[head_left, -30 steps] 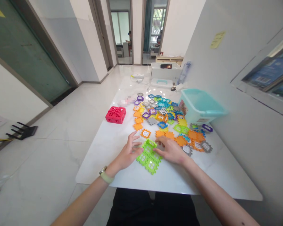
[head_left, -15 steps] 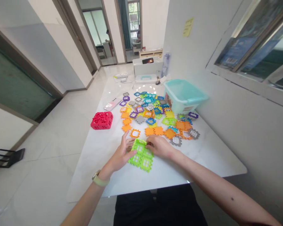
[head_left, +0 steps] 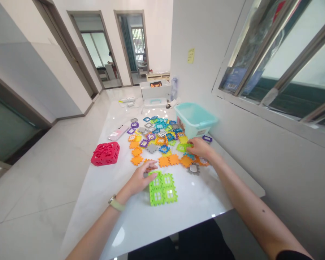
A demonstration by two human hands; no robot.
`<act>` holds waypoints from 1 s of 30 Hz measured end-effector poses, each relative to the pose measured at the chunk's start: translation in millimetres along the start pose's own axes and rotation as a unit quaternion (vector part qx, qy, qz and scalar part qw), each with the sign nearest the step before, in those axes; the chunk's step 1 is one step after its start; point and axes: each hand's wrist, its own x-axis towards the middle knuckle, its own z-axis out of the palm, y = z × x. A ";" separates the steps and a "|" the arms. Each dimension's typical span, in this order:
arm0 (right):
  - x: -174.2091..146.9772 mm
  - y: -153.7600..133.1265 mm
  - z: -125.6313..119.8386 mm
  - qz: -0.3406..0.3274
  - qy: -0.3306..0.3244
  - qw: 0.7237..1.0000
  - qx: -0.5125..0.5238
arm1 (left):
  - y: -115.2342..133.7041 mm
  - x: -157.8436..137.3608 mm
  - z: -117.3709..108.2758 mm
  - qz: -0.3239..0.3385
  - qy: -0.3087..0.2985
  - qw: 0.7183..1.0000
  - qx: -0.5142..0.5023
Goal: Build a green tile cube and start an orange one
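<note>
The left hand (head_left: 141,178) has its fingers (head_left: 151,164) bent a little, with its thumb (head_left: 151,177) apart from them. The right hand (head_left: 200,147) is farther out, on a long, bare arm (head_left: 241,187), with its fingers curled down and pointing left.

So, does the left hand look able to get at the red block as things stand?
Probably yes: the red block sits off to the left of the left hand, and nothing appears to stand between them. The hand would likely just have to leave the green panel.
</note>
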 end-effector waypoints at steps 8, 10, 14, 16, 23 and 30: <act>12.2 8.6 6.8 0.003 -0.048 0.997 -0.064 | 3.3 -3.7 3.8 -0.014 0.050 0.998 0.017; 9.4 2.7 5.1 -0.005 -0.016 0.998 -0.057 | 2.3 -4.2 1.9 -0.017 0.061 0.998 0.020; -5.4 -22.8 4.0 -0.037 0.128 0.991 0.023 | 0.5 -4.6 -5.3 -0.011 0.068 0.998 -0.004; -15.4 -41.8 9.5 -0.063 0.119 0.988 0.070 | 1.6 -9.0 -10.8 0.017 0.040 0.999 -0.005; -40.9 -89.9 33.7 -0.236 -0.071 0.948 0.201 | 4.8 -38.6 -20.9 0.089 -0.063 0.981 0.160; -45.9 -96.2 39.0 -0.257 -0.088 0.947 0.173 | 3.1 -38.1 -9.6 0.093 -0.073 0.965 0.235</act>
